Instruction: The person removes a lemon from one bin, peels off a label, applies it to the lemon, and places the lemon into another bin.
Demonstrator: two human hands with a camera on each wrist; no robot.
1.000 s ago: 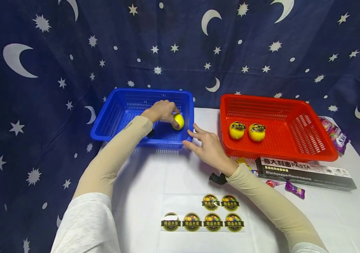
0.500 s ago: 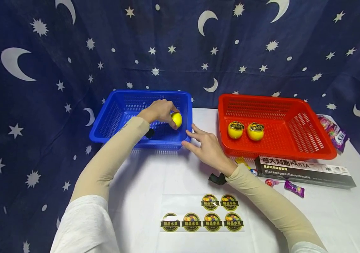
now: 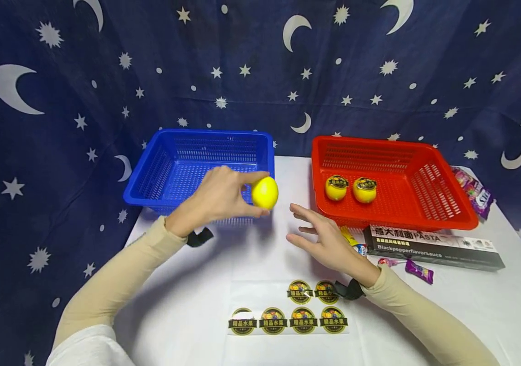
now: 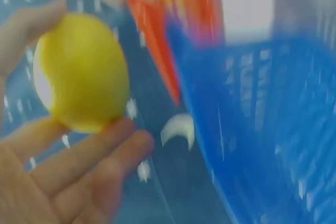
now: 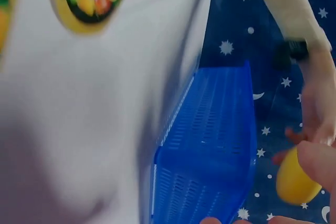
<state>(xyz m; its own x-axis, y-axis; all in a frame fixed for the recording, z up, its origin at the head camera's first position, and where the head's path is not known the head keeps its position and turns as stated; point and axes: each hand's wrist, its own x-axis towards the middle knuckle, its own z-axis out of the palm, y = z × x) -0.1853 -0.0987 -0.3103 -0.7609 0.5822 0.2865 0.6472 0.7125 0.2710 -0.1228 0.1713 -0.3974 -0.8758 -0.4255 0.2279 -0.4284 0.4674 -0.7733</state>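
A yellow lemon (image 3: 265,193) is pinched between the thumb and fingers of my left hand (image 3: 219,195), in front of the blue basket's near right corner. The left wrist view shows the lemon (image 4: 84,72) large, with no sticker on the side facing that camera. My right hand (image 3: 329,241) hovers over the table between the two baskets, its fingers spread and holding nothing. No fruit shows in the visible part of the blue basket (image 3: 150,152). Inside the red basket (image 3: 425,147), two lemons (image 3: 336,189) sit side by side, each with a round black-and-gold sticker on top.
A clear sheet of several round stickers (image 3: 303,320) lies on the white table nearest me. Right of it are a black pasta box (image 3: 434,249), a lollipop (image 3: 387,262) and a purple candy (image 3: 419,272). A purple snack bag (image 3: 475,193) leans beyond the red basket.
My left hand has lifted the lemon out of the blue basket and brought it toward me. My right hand has let go of the blue basket's corner and moved right and nearer.
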